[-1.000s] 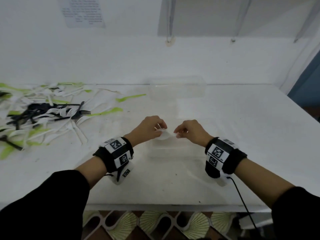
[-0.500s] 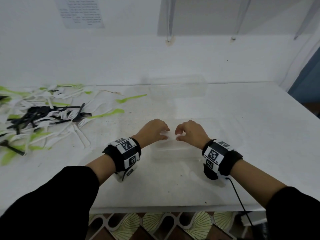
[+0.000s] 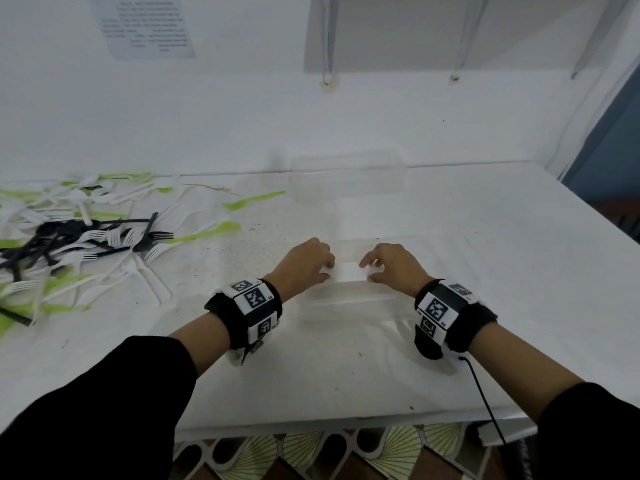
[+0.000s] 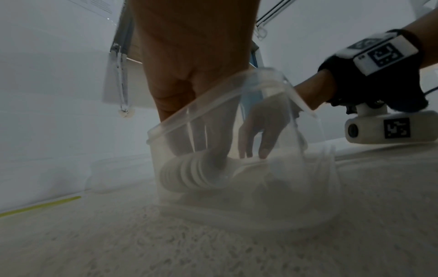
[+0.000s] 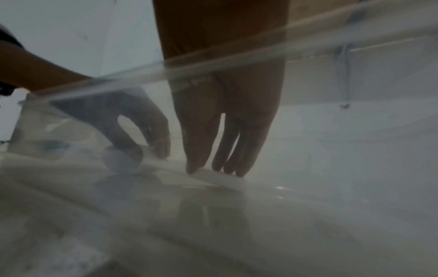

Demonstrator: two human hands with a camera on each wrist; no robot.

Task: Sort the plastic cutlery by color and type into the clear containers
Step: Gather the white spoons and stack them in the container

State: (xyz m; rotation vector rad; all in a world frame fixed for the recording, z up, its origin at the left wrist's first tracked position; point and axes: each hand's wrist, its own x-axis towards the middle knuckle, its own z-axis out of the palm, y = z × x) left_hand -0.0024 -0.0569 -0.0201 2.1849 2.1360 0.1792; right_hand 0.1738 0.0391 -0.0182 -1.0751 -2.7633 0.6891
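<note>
A nested stack of white plastic spoons is lowered into the near clear container, its bowl end pinched in the curled fingers of the left hand and its handle end touched by the straighter fingertips of the right hand. The stack is judged best laid flat, both ends released together so that the nesting is kept. The spoon count is blurred behind the container wall, and the mixed cutlery pile, well left of the fingers, is cut off at the frame edge.
</note>
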